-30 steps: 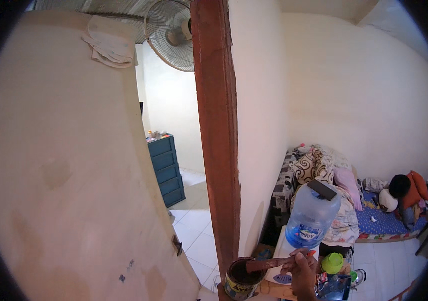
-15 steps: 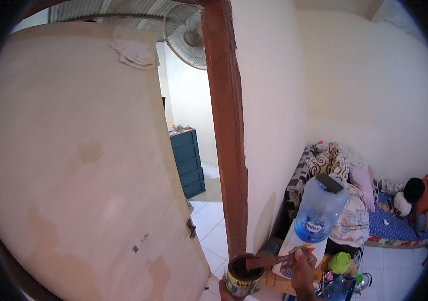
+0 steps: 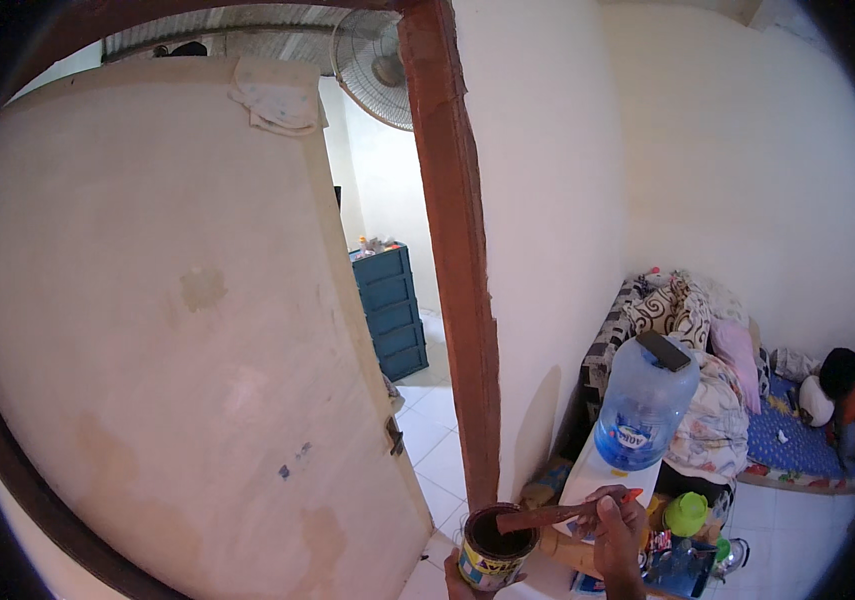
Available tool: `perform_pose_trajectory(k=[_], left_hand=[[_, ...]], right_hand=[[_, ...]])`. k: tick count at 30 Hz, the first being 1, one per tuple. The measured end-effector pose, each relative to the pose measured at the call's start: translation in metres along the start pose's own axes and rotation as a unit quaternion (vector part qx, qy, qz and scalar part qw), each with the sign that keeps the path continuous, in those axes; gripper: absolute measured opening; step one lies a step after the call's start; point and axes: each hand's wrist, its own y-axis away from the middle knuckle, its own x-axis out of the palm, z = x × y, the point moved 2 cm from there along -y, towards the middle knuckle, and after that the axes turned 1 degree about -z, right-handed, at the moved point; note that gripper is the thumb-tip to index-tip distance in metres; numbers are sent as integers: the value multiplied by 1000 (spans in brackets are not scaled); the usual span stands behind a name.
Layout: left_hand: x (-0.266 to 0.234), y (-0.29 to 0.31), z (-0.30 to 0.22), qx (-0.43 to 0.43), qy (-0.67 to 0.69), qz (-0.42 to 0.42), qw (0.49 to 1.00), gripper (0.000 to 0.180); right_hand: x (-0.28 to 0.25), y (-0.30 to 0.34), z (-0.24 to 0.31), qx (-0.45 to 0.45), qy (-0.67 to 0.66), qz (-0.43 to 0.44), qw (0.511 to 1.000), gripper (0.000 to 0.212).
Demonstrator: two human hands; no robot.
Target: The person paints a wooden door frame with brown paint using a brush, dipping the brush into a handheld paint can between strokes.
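Low in the head view, my left hand (image 3: pixel 457 581) is wrapped round a small open paint can (image 3: pixel 490 570) with a yellow and white label, its inside coated dark reddish brown. My right hand (image 3: pixel 617 522) closes round the orange-tipped handle of a paintbrush (image 3: pixel 537 518). The brush lies nearly level, its brown-covered bristles over the can's mouth and close to the right rim; whether they touch the rim I cannot tell. Just behind the can rises a reddish-brown door frame (image 3: pixel 459 260), whose paint edge against the white wall is uneven.
A stained pale door (image 3: pixel 177 390) stands ajar on the left. Right of the frame, a large blue water bottle (image 3: pixel 642 415) sits upturned on a white dispenser (image 3: pixel 587 480). Beside my right hand are a green container (image 3: pixel 685 513) and a kettle (image 3: pixel 735 556). A blue mattress (image 3: pixel 797 440) lies farther off.
The view has shifted slightly, so the scene sits a little farther right. The brush has turned and its bristles have edged toward the can's right rim. Both hands keep their hold.
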Motion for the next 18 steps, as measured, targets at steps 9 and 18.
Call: perform_pose_trajectory(k=[9,18], left_hand=[[58,-46,5,58,-20,16,998,72],[77,-74,-3,122,46,48,990,56]], right_hand=[[3,-62,52,-2,60,101,993,27],[42,-99,94,-134,255,148,946,17]])
